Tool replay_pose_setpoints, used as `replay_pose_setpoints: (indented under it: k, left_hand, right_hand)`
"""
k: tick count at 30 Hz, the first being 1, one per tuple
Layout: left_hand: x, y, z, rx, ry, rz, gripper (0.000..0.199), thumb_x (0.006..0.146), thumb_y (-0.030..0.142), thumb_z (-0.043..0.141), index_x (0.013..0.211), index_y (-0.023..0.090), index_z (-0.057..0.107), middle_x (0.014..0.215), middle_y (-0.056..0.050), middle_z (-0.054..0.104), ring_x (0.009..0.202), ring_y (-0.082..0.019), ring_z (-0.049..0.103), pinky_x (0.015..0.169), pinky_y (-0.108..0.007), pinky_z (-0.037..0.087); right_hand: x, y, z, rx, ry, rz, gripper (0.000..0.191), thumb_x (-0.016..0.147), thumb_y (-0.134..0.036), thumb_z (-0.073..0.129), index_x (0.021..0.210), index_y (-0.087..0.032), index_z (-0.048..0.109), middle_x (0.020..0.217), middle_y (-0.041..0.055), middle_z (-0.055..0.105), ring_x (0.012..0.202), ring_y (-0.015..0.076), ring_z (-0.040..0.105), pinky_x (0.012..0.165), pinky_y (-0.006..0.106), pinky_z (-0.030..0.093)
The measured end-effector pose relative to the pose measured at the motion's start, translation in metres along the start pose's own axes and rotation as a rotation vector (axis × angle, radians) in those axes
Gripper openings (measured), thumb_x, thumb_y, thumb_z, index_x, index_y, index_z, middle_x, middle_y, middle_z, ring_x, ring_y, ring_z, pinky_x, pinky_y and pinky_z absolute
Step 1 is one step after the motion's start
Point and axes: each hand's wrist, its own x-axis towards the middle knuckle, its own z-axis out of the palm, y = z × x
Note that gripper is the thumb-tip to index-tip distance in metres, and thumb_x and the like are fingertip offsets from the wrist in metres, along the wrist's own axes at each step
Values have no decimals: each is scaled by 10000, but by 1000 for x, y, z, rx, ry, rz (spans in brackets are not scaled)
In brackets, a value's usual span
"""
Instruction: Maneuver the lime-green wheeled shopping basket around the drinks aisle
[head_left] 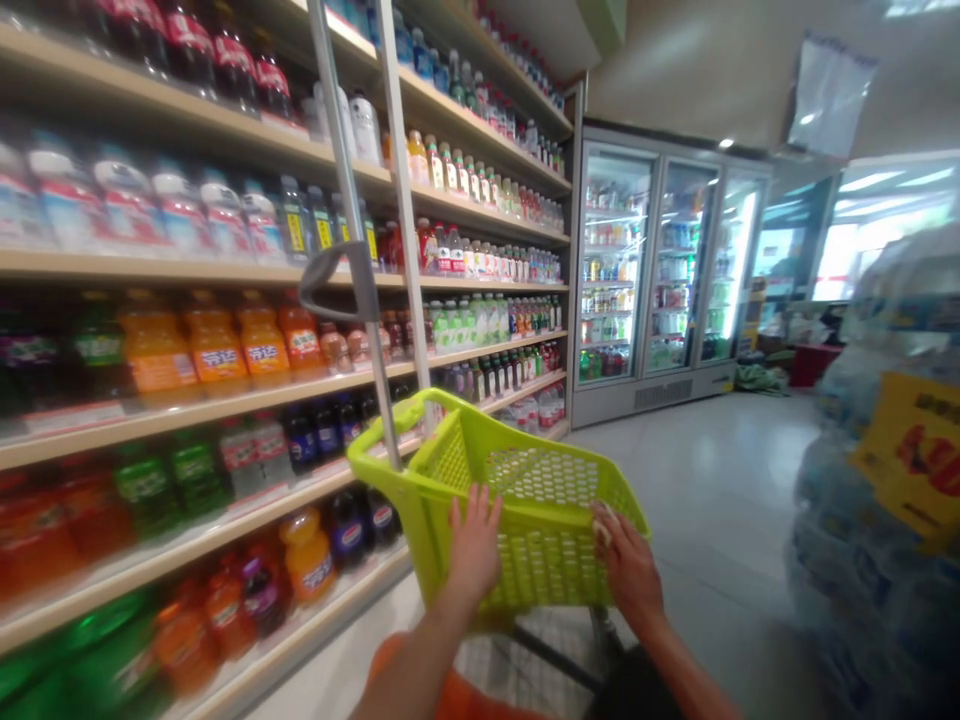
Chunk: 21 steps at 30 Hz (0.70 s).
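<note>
A lime-green plastic shopping cart (525, 515) stands in front of me, with latticed walls and tall metal poles rising at its left end. My left hand (476, 545) rests against the cart's near side, just below the rim, with its fingers spread. At the right end of the same side, my right hand (628, 565) presses a crumpled whitish cloth (604, 522) to the rim. The fingers curl over the cloth and partly hide it. A grey handle (346, 285) is fixed to one pole, above the cart's left end.
Shelves of bottled drinks (225, 350) line the left side, close to the cart. Glass-door fridges (649, 260) stand at the back. Stacked water packs (862, 500) with a yellow sign (915, 455) rise at the right. Tiled floor (720, 460) lies between.
</note>
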Motion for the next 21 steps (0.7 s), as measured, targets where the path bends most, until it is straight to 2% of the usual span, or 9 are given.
replay_pose_setpoints:
  k: [2,4,6,8,10,12,16,21]
  left_hand:
    - [0,3,-1,-11,-4,5,795,642,166,485,1401,189,250,1505,-109,126,1384,-274,30,1086,-554,77]
    - [1,5,-3,-20,-5,23,775,656,192,485,1397,182,260,1501,-118,145,1384,-274,42,1086,-556,72]
    - [2,2,-7,-22,-5,51,737,678,223,482,1387,174,285,1492,-120,183,1383,-268,77,1092,-546,66]
    - [4,-5,-11,-9,12,23,708,696,238,474,1378,152,304,1485,-126,204,1380,-268,105,1096,-542,64]
    - [3,-15,-14,24,49,-58,697,703,216,457,1376,121,303,1484,-134,200,1379,-275,106,1092,-555,64]
    - [2,-24,-13,58,87,-111,695,703,172,430,1381,105,290,1485,-134,195,1380,-273,99,1089,-565,67]
    - [-1,-30,-7,75,108,-84,686,707,140,397,1383,99,286,1484,-118,210,1382,-258,96,1097,-548,77]
    - [0,-25,-8,67,84,-70,706,698,152,417,1386,87,275,1484,-111,212,1381,-255,99,1104,-533,76]
  right_hand:
    - [1,-5,4,8,-8,-9,367,910,-307,368,1247,-268,505,1237,50,554,1158,216,484,960,444,424]
    - [5,-21,13,41,-36,-59,379,902,-277,372,1263,-272,488,1250,50,543,1159,211,483,960,441,425]
    - [10,-40,23,68,-75,-133,405,889,-237,378,1281,-281,467,1253,50,540,1158,209,484,947,430,432]
    - [14,-51,29,63,-102,-175,431,873,-198,380,1286,-288,462,1241,49,549,1139,207,495,924,413,442]
    - [16,-46,27,27,-113,-179,444,859,-177,379,1278,-290,472,1217,49,565,1107,207,514,904,402,445]
    - [16,-31,19,-28,-109,-153,439,854,-177,379,1267,-283,485,1193,52,577,1087,208,522,900,396,436]
    - [12,-4,0,-174,-61,-38,415,864,-187,352,1240,-256,514,1170,74,577,1082,225,511,902,419,404]
    - [14,-10,5,-208,-66,-31,370,872,-209,360,1185,-231,555,1138,77,584,1050,217,514,884,386,404]
